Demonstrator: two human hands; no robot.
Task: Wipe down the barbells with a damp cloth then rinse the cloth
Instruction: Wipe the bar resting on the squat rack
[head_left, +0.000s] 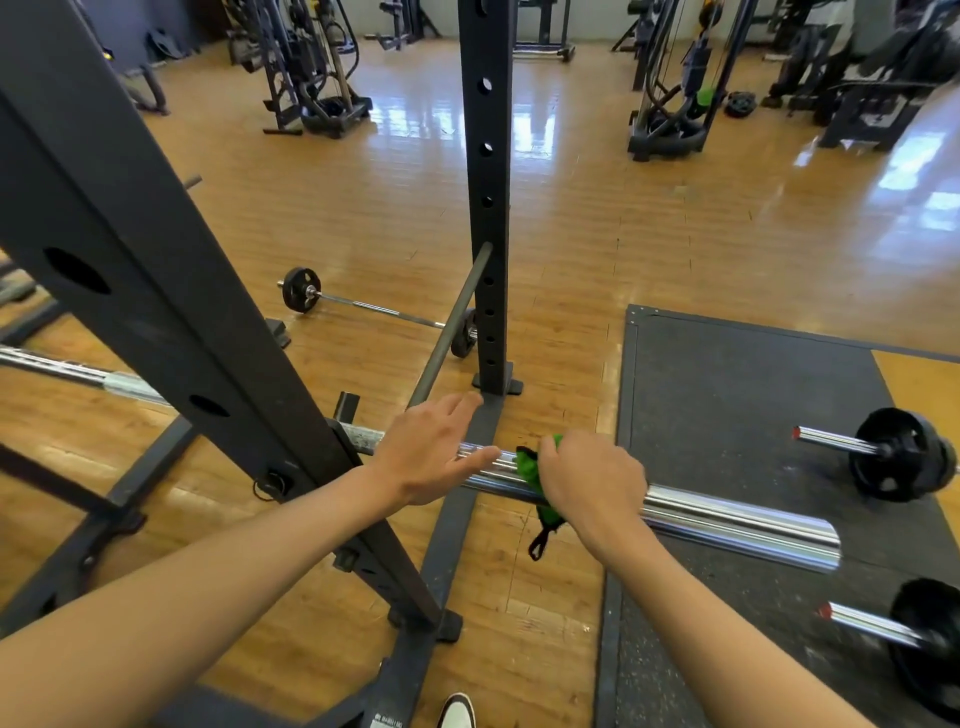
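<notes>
Step in hand, as we judge it: wiping the thick chrome barbell sleeve that juts from the black steel squat rack out over the dark rubber floor mat.

Grip: our right hand is curled over the top of the sleeve, with the bright green cloth bunched beneath palm and fingers and pressed to the metal. Our left hand lies flat on the sleeve, fingers straight and a little spread, holding nothing.

Cloth position: it shows at the inner edge of the right hand, between the two hands. A black loop of it dangles below the bar; the rest is hidden under the hand.

Method notes: wrap the cloth round the full girth, not the top alone. Draw outward toward the free end in one long stroke, turning the wrist to reach the underside. The left hand should steady the bar against rolling.

Other loaded barbells lie on the mat and on the wooden floor. Rinsing comes last.
</notes>
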